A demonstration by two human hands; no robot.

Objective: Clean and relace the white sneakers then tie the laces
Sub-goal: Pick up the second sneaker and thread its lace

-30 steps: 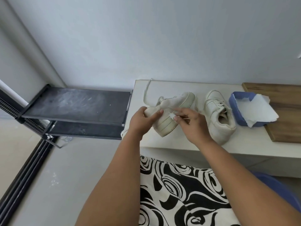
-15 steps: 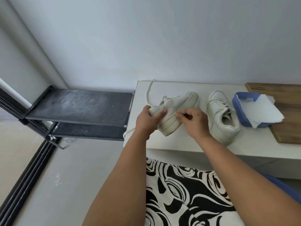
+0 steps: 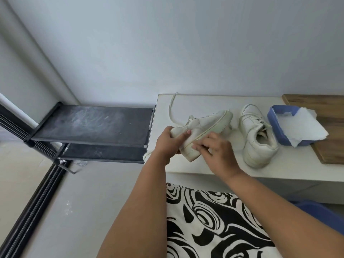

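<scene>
Head view. Left hand grasps the heel end of a white sneaker, thumb across its side; shoe tipped on its side, sole toward the person, held just above the white desk. Right hand rests fingers on the sole edge; fingers curled, possibly pinching something small — cannot tell. A loose lace trails from the shoe toward 11 o'clock. Second sneaker stands upright at 3 o'clock of the held one. Further at 3 o'clock, a blue tray with white paper in it.
</scene>
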